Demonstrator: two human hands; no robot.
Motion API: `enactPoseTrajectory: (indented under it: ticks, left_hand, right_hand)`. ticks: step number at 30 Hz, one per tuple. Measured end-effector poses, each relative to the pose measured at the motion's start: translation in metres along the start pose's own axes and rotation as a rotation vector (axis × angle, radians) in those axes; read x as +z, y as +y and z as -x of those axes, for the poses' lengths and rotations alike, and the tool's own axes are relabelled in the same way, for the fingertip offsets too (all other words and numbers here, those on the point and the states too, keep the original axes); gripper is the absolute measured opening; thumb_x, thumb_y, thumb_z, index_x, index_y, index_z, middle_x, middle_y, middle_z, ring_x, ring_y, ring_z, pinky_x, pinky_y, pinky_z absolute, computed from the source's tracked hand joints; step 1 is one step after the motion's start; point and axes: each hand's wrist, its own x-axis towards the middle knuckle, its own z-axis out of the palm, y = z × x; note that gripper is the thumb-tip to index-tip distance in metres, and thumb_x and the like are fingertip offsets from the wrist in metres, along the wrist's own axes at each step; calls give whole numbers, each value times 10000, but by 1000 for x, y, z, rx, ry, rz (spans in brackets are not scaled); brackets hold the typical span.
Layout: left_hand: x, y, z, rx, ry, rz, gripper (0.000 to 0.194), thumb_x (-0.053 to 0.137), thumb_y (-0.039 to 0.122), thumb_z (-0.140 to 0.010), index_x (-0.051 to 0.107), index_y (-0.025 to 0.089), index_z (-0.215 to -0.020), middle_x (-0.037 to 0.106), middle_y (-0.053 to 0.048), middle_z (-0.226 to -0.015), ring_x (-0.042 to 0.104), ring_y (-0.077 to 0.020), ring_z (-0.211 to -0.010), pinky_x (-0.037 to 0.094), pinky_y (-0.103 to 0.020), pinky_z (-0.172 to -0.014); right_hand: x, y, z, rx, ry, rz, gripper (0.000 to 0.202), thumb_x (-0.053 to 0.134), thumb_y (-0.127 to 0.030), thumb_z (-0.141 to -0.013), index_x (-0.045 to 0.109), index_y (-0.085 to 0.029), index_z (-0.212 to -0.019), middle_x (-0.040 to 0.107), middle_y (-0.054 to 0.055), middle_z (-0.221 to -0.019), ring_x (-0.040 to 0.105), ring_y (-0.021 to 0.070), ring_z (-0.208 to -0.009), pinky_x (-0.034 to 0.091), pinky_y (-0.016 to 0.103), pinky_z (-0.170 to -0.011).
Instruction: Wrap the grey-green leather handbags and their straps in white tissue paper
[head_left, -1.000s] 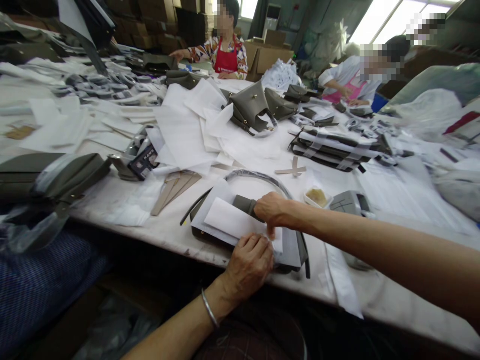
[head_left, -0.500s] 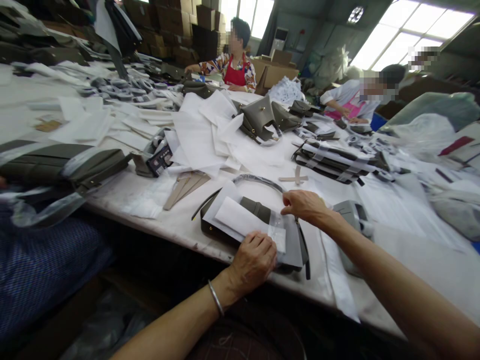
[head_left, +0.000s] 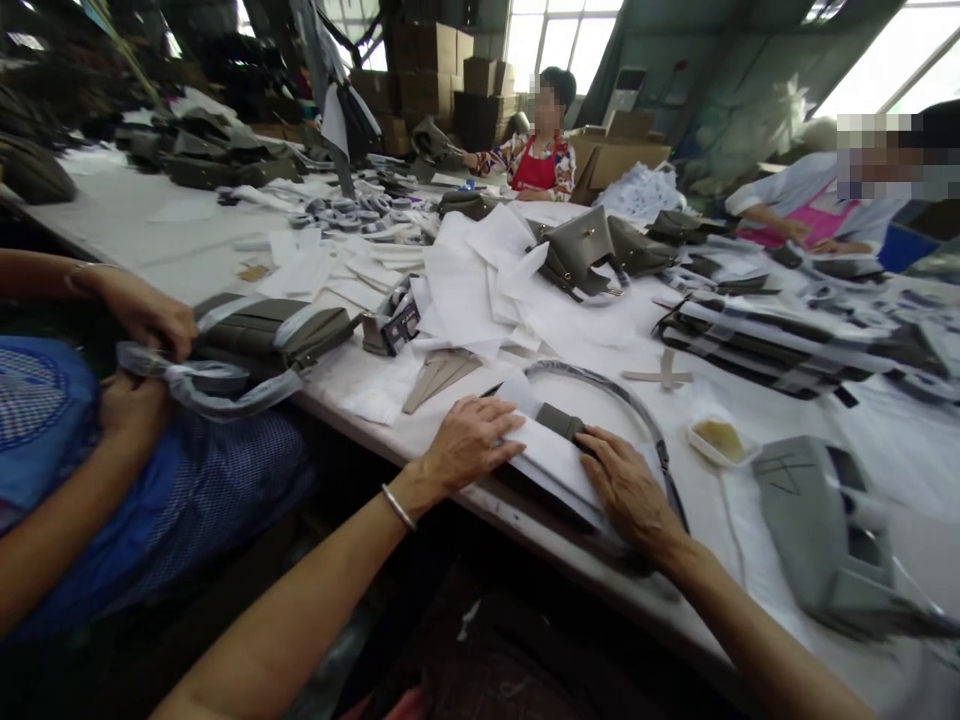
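A dark olive handbag lies at the table's front edge, with white paper over its front. Its arched handle is wrapped in clear plastic and stretches across the table behind it. My left hand, with a bangle on the wrist, rests on the bag's left side and the paper edge, fingers stretched out. Flat against the bag's right side lies my right hand, its fingers extended over the paper's end. The hands and paper hide much of the bag.
A grey tape dispenser and a small white dish stand at right. Banded bags lie behind them. White sheets and a small dark box are farther back. At left, a co-worker's hands hold a plastic-wrapped strap.
My left hand has moved up to the bag's left side, and my right hand has come down from the handle onto its right side. The handle has swung to the right. The view has shifted left.
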Motion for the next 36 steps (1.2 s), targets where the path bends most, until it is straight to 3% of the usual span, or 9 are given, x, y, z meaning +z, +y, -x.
enactPoseTrajectory:
  ticks: [2,4,8,11,13,17,22,29,36]
  left_hand:
    - [2,-12,6,-46,-33,60,305,590,360,-941,608,240,-1221,610,-35,-1310,526,-216,-1251,449,-400,-1047]
    - [10,-5,15,-112,-31,71,286,582,329,-946,616,237,-1215,619,-33,-1302,523,-219,-1261,468,-402,-1031]
    - [26,49,37,-241,31,13,332,573,351,-946,592,227,-1253,608,-77,-1314,539,-258,-1235,497,-451,-979]
    - [30,85,52,-210,6,-28,489,611,398,-914,508,218,-1357,557,-113,-1378,494,-305,-1278,484,-494,-982]
    - [27,92,55,-155,-38,-73,522,624,372,-904,479,220,-1381,537,-108,-1403,470,-322,-1299,441,-547,-1025]
    - [11,76,43,53,-72,-108,414,539,243,-944,499,182,-1351,578,-98,-1350,469,-280,-1311,321,-585,-1135]
    - [0,51,32,341,-124,-9,380,483,195,-969,517,243,-1344,528,-68,-1408,430,-237,-1352,413,-453,-1112]
    - [37,48,56,252,96,93,383,326,126,-992,588,205,-1260,614,-66,-1314,473,-216,-1321,418,-463,-1108]
    - [46,61,76,195,14,-172,454,322,148,-990,440,151,-1428,493,-100,-1452,327,-307,-1423,303,-582,-1145]
  right_hand:
    - [-7,-5,-4,-9,-2,44,372,399,-363,-983,599,-201,-1252,588,125,-1319,529,286,-1241,434,510,-1062]
    - [-13,-13,-9,-29,9,72,389,410,-373,-982,580,-195,-1284,576,131,-1344,508,294,-1271,412,526,-1076]
    - [-13,-37,-15,-104,16,43,419,440,-395,-984,530,-222,-1355,526,115,-1422,423,276,-1364,354,521,-1127]
    - [-2,-50,-14,-142,-56,73,384,417,-343,-998,560,-224,-1335,517,97,-1440,407,266,-1380,325,518,-1147]
    - [5,-53,-11,-144,-101,105,381,388,-321,-1011,566,-230,-1334,511,84,-1449,400,257,-1385,315,511,-1154]
    - [9,-48,-8,-120,-102,93,382,367,-310,-1016,570,-228,-1330,518,75,-1444,407,240,-1379,313,486,-1158]
    - [8,-43,-12,-112,-65,0,355,383,-271,-999,618,-215,-1259,596,68,-1357,457,220,-1336,338,449,-1148]
    - [15,-53,-12,-102,-76,117,328,456,-268,-972,609,-215,-1257,560,74,-1394,410,266,-1365,313,482,-1145]
    - [13,-58,-9,-100,-74,109,331,454,-268,-972,597,-229,-1268,563,66,-1392,408,267,-1366,322,481,-1142]
